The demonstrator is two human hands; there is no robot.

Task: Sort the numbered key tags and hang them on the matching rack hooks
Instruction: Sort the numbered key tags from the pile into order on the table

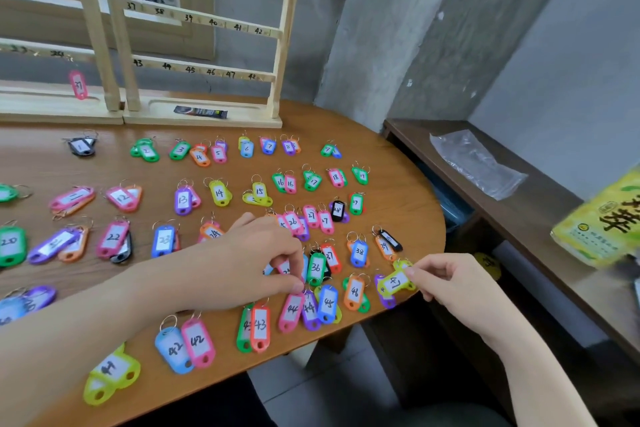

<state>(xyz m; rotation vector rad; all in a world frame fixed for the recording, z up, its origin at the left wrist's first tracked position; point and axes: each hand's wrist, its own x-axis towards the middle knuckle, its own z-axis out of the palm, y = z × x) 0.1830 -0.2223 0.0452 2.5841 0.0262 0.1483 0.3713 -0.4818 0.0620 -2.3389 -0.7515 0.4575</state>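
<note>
Several numbered key tags lie in ordered rows on the round wooden table [214, 378], mostly in pairs. My right hand [450, 282] pinches the yellow-green tag 47 [394, 282] at the table's right edge, over a purple tag. My left hand [263, 260] reaches across the middle rows, its thumb and fingers curled down onto a pink tag [284, 267] beside the green tag 36 [316, 267]. The wooden rack [207, 66] stands at the back with hooks numbered 33 to 48. One pink tag 37 [78, 84] hangs on the left rack section.
A small black packet [201, 112] lies in the rack's base tray. To the right stands a dark side shelf [485, 163] with a clear plastic bag [474, 163] and a yellow-green package [599, 218]. A grey concrete wall rises behind.
</note>
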